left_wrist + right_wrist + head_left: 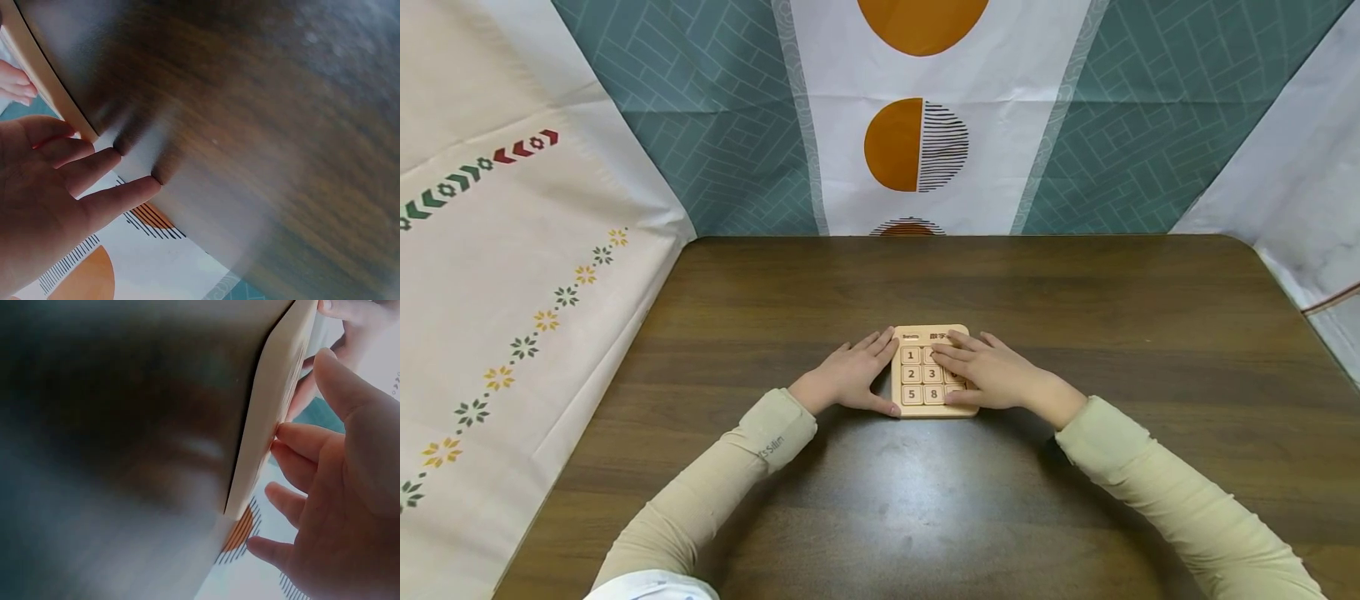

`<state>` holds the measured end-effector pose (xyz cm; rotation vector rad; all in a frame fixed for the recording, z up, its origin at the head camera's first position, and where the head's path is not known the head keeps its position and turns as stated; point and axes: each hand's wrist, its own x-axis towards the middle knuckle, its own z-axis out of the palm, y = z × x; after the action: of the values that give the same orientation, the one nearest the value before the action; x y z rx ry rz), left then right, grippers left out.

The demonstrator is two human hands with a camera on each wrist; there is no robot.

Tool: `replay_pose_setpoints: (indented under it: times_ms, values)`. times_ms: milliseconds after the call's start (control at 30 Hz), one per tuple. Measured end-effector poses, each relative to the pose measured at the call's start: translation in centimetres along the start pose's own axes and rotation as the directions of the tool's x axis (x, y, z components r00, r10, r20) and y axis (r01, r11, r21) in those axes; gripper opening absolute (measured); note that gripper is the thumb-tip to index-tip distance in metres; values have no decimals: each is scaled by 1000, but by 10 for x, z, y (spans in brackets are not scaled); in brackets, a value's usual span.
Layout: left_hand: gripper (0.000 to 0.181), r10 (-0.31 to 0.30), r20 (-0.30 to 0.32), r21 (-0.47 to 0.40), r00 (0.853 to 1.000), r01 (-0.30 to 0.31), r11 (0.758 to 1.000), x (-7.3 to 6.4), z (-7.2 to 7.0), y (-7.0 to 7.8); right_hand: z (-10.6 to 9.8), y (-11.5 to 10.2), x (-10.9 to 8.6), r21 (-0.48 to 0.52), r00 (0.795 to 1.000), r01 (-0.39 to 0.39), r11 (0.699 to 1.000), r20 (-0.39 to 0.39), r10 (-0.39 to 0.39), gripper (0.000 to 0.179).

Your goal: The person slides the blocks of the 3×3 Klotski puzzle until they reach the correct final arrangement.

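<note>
A light wooden number slide puzzle [912,338] lies flat on the table, with numbered square tiles in its frame. My left hand [853,375] rests along its left side, fingertips near the top corner and thumb at the bottom corner. Over the right-hand tiles lies my right hand [998,377], its fingers stretched across them and hiding several. In the left wrist view, the left hand [50,181] has its fingers spread by the puzzle's edge [56,94]. The right wrist view shows the right hand [350,481] touching the puzzle's top face, its side wall [259,431] visible.
The dark wooden table [880,517] extends around the puzzle on all sides. A patterned cloth [737,125] hangs along its back edge. White embroidered fabric [490,317] borders the left side, and pale fabric [1300,167] the right.
</note>
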<state>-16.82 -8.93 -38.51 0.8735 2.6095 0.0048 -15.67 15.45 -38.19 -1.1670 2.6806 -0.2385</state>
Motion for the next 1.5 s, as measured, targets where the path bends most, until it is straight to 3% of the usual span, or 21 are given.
replay_pose_setpoints:
  times_ms: [567, 733, 933, 1300, 1500]
  values:
    - [109, 8, -7, 1, 1000, -8, 1000, 0, 0, 0, -4, 18, -18, -4, 1000, -4, 1000, 10, 4, 65]
    - [109, 2, -5, 4, 1000, -2, 1000, 0, 1, 0, -4, 8, -17, -27, 998, 61, 998, -15, -62, 66]
    - [109, -3, 1, -3, 1000, 3, 1000, 0, 0, 1, 0, -3, -13, -17, 990, 142, 990, 11, -141, 65]
    - [109, -2, 3, 12, 1000, 2, 1000, 1, 1, 0, -3, 8, 2, -12, 994, 108, 994, -8, -108, 59]
    - [110, -1, 5, 12, 1000, 1, 1000, 2, 1, 0, -5, 2, 5, -21, 995, 95, 995, 7, -95, 61]
